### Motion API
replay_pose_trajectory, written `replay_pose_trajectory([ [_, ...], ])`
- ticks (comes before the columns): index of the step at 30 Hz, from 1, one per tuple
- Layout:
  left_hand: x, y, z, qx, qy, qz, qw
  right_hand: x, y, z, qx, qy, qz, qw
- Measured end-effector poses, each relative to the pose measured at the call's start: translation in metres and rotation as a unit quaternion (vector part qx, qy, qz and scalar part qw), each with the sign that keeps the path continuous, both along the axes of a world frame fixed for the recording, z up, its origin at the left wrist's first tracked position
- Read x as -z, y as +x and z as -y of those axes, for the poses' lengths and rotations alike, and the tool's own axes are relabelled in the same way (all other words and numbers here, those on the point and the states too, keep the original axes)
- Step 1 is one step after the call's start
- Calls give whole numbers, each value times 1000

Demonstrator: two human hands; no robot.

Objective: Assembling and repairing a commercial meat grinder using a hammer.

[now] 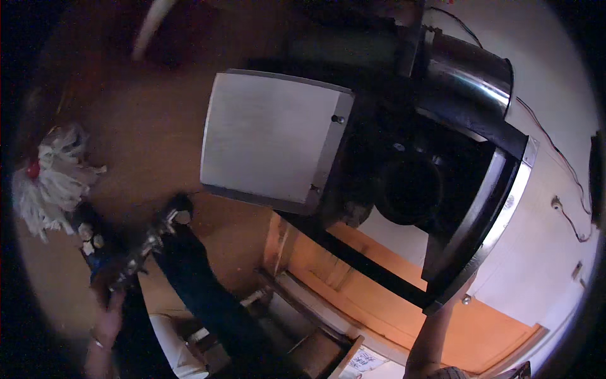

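My left hand (114, 306) is low on the left, wrapped round the near end of a dark, long object with shiny metal parts (148, 246). Dim light and blur hide what kind of thing it is. At the lower right, my right hand (459, 297) reaches up to the near corner of a black frame with a bright metal edge (514, 196). Its fingers are mostly hidden behind that frame. Inside the frame is a dark round opening (411, 189). A flat white panel (268, 139) with two small knobs or screws projects to the left of it.
A white string mop head (60, 180) lies on the brown floor (151, 145) at the left. Behind the frame sits a shiny metal cylinder (470, 79). An orange wooden panel (379, 278) is below. A cable with a plug (557, 203) hangs on the white wall.
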State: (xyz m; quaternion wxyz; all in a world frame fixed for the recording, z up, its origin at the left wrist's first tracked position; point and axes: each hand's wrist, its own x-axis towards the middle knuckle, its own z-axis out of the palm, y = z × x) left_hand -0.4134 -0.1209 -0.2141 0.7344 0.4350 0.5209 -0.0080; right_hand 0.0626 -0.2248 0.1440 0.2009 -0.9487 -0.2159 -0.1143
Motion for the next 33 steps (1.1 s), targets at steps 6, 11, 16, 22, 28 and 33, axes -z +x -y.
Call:
replay_pose_trajectory([
  [6, 36, -19, 3, -1, -30, -11, 999, 12, -8, 9, -36, 186, -66, 980],
  [11, -16, 9, -22, -40, -73, -15, 996, -2, 4, 16, 1, 68, -22, 997],
  [16, -77, 38, -38, 3, 11, 25, 1000, 1, -1, 0, -26, 136, -74, 988],
  [22, -136, 109, -58, 3, 135, 58, 989, -13, 14, 13, -58, 150, -121, 980],
  [28, -205, 187, -83, -9, 204, 67, 977, -6, 10, 6, -65, 142, -95, 983],
  [33, -220, 231, -88, 37, 330, 94, 939, -11, 8, 2, -93, 122, -123, 981],
])
